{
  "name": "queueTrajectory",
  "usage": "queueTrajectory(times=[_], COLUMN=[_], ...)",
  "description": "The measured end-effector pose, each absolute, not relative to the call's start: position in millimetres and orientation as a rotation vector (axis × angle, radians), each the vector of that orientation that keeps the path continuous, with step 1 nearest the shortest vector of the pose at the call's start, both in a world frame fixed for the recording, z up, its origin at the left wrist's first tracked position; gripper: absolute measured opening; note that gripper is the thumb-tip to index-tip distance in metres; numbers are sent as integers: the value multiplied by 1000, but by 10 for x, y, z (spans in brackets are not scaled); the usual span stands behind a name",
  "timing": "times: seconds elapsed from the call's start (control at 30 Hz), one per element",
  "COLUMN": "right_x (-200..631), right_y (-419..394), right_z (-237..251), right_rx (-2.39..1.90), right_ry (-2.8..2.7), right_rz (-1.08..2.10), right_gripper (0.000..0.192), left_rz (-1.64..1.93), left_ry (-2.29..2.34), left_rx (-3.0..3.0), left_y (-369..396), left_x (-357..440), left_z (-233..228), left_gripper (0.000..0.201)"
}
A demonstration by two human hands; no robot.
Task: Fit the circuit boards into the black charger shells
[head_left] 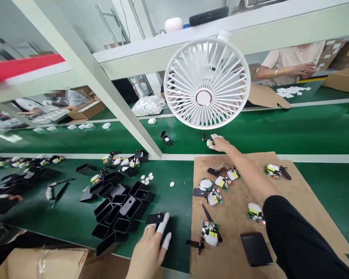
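The left hand (151, 248), with white cots on its fingertips, pinches a black housing piece (155, 218) at the near edge of the green surface (308, 131), just beside a heap of empty black housings (116, 209) that lie open-mouthed and jumbled against one another; nothing shows inside them. The right hand (219, 144) stretches far forward on a black-sleeved arm and closes its fingers on a small circuit board (211, 142) out on the green surface, beyond the far edge of the cardboard sheet (235, 217). That sheet lies on the surface under the right arm and carries several more circuit boards (221, 182) with white and yellow parts, scattered well apart, plus a flat black cover (256, 248) near its front edge and a dark pair of tweezers (207, 212). A white fan (207, 81) hangs from the shelf frame just above the right hand and hides part of the far belt. A slanted white post (104, 89) crosses between the housings and the far side. Small white discs (147, 179) lie loose on the green surface between the housings and the cardboard. Across the surface another person's hands (304, 69) work over white pieces, beside brown cartons (341, 77).
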State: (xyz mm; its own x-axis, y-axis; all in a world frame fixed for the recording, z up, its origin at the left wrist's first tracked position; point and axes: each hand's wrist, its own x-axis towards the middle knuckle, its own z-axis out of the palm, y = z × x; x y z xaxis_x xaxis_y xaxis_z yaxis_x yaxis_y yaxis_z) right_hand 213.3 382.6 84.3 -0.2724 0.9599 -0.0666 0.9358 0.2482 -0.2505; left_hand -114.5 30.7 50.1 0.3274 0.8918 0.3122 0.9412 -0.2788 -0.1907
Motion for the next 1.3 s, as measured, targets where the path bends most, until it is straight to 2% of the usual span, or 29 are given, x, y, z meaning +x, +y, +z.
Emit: queueTrajectory(times=[0.13,0.27,0.47,0.6,0.8,0.87,0.97,1.07,1.1,1.17,1.3], right_x=[2014,2105,2133,2150,2279,2362,2567,2829,2916,3082,3369], right_y=[3957,3870,3446,3293,3026,2804,2357,1867,1712,1421,914], right_z=[827,854,836,878,1082,1175,1322,1457,1492,1534,1481], right_rx=[-1902,-1865,-1612,-1523,-1492,-1439,-1331,-1252,-1228,-1174,-1099], right_ry=[-2399,-2459,-2683,-2752,-2665,-2623,-2543,-2425,-2385,-2298,-2156], right_rz=[378,416,597,699,599,540,485,449,438,394,372], right_gripper=[35,35,30,31,29,28,35,40,40,36,37], left_rz=[-349,-314,8,255,-105,-260,-492,-845,-857,-623,-435], left_ry=[-1507,-1607,-1752,-1837,-1564,-1453,-1417,-1469,-1480,-1531,-1640], left_rx=[-2241,-2315,-2467,-2414,-2312,-2301,-2270,-2070,-2070,-2207,-2289], left_y=[363,435,474,476,577,560,420,283,268,281,336], left_x=[-1151,-1138,-1048,-982,-958,-984,-1055,-1085,-1072,-1020,-942], left_z=[402,434,560,605,506,601,867,1007,986,861,613], left_gripper=[35,37,48,47,41,39,35,42,40,30,29])
